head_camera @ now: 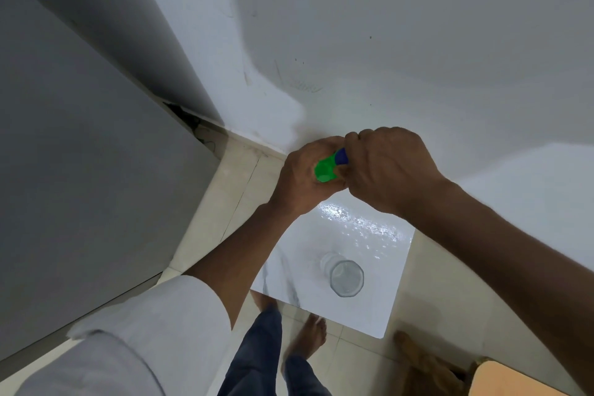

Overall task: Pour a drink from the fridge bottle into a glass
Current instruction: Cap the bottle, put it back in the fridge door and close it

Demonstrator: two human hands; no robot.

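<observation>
Standing glass [346, 278], glossy white table [369, 231], tiled floor [225, 202]

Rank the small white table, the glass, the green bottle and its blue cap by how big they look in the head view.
1. small white table
2. glass
3. green bottle, only a patch showing between the hands, so its true size is unsure
4. blue cap, mostly hidden under the right hand
</observation>
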